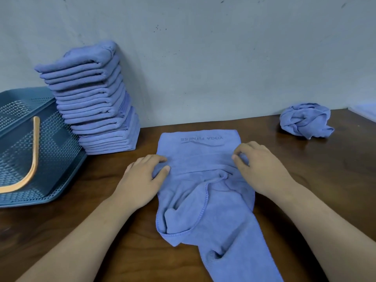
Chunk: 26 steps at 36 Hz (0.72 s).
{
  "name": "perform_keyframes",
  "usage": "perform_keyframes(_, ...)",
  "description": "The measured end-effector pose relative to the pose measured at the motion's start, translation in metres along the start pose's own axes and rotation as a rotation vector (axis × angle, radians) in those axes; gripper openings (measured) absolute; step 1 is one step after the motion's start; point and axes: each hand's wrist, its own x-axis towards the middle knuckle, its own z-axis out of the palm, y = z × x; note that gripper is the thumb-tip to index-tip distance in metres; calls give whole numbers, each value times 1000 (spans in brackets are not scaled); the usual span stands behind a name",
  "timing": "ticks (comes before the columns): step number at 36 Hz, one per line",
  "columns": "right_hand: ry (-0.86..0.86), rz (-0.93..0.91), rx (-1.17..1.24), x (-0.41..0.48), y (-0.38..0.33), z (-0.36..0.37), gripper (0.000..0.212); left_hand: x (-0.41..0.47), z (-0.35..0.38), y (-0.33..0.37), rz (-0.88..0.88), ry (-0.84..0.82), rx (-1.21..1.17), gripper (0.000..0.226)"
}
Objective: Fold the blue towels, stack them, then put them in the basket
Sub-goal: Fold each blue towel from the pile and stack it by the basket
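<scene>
A blue towel (203,176) is spread lengthwise on the brown wooden table (325,180), in the middle of the view. Its far end is laid flat, and the words "YOGA FITNESS" are printed there, seen upside down from the camera. The near part is wrinkled and loosely folded over itself, and it is cut off by the lower edge of the picture.

The left edge of this towel is pinched by the left hand (142,180): the thumb and the forefinger are curled, and a small fold of cloth is held between them. The right edge is gripped by the right hand (258,169), whose fingers are bent inward around the cloth. Both hands are placed on about the same line across the towel, just before the printed end. Both forearms are bare.

At the left, a high stack of folded towels (95,102) is set on the table against the grey wall (223,58); its top is leaned a little to the left. Just beside it, at the far left, a dark blue-green basket (57,143) with small holes is seen tilted, with an orange handle (33,159) on it. Whether the basket is touched by the stack cannot be told. A crumpled towel (305,120) is left at the far right near the wall, well apart from the hands.
</scene>
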Motion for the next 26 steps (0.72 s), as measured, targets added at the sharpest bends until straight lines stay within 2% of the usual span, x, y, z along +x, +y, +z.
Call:
perform_keyframes(4, -178, 118, 69, 19, 9, 9, 48, 23, -5, 0, -77, -145, -34, 52)
perform_keyframes(8, -247, 204, 264, 48, 21, 7, 57, 50, -10, 4, -143, -161, -67, 52)
perform_keyframes(10, -251, 204, 296, 65, 33, 8, 57, 64, -8, 2, -171, -147, -28, 53)
perform_keyframes(13, -248, 122, 111, 84, 50, 19, 52, 75, 2, -6, -176, -98, 45, 49)
perform_keyframes(17, -235, 69, 12, 90, 59, 30, 52, 71, 12, -15, -110, -32, 77, 46)
perform_keyframes(22, -74, 62, 130, 82, 64, 29, 47, 59, 12, -20, -92, 58, -15, 39)
perform_keyframes(26, 0, 8, 158, 66, 64, 26, 33, 41, 11, -20, -69, 92, -67, 29)
